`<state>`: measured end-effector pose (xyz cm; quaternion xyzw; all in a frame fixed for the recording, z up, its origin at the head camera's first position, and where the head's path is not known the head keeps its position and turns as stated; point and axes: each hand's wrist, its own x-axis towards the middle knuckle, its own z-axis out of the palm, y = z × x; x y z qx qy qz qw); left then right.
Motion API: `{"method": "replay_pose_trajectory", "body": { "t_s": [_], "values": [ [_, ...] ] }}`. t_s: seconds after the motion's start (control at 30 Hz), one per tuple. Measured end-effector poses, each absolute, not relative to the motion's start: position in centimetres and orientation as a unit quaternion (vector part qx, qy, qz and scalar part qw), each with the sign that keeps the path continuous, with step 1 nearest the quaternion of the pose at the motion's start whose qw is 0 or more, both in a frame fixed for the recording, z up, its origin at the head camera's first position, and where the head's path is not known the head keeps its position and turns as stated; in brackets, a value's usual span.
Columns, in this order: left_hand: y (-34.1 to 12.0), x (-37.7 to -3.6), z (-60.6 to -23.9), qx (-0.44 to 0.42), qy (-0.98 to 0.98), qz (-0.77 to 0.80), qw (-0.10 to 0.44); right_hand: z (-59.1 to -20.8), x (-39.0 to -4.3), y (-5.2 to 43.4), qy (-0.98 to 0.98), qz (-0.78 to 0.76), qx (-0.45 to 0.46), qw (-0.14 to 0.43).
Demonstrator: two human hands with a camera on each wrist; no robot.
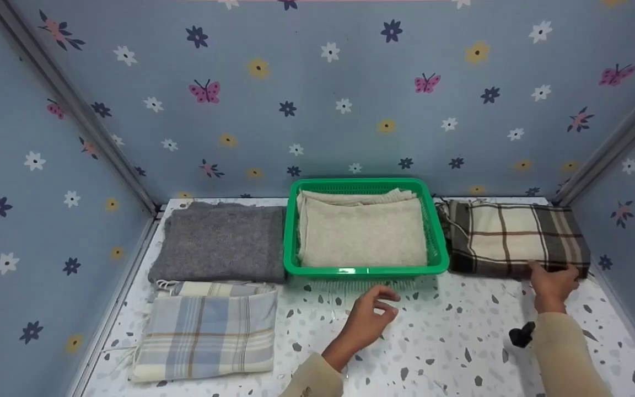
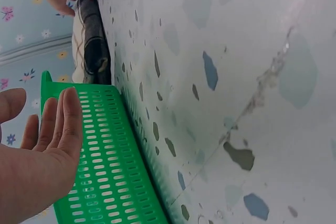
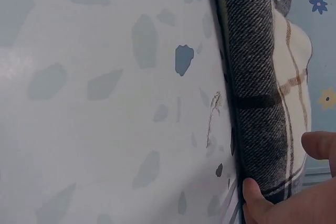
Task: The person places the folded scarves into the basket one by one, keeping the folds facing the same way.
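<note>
My right hand is at the front edge of a folded brown, black and cream plaid scarf. In the right wrist view, a fingertip touches the scarf's dark front fold, while the thumb stands apart over its cream top. Just in front of a green plastic basket, my left hand hovers with nothing in it, fingers loosely bent. A folded beige cloth fills the basket. The left wrist view shows this hand's palm and spread thumb beside the basket's slotted wall.
Left of the basket lies a folded grey cloth. Nearer the front is a folded blue and cream plaid cloth with fringe. Flower-printed walls enclose the speckled white tabletop at the back and sides.
</note>
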<state>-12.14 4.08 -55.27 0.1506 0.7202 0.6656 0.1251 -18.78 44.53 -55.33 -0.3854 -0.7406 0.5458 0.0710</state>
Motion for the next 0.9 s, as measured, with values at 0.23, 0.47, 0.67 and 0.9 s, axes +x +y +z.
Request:
{"method": "replay_pose_trajectory", "body": {
  "t_s": [0.23,0.47,0.67,0.9],
  "values": [
    [5.0,-12.2,-56.0,0.128,0.704,0.683,0.147,-55.5,-19.4,45.1,-0.683,0.592,-0.423,0.060],
    [6.0,-12.5,-56.7,0.103,0.680,0.705,0.169,-55.8,-19.6,45.1,-0.656,0.624,-0.420,0.058],
    [6.6,-12.5,-56.7,0.100,0.676,0.706,0.187,-55.7,-20.0,44.8,-0.620,0.646,-0.438,0.085],
    [7.0,-12.2,-56.7,0.106,0.678,0.699,0.202,-55.9,-20.4,44.8,-0.591,0.652,-0.459,0.121]
  ]
}}
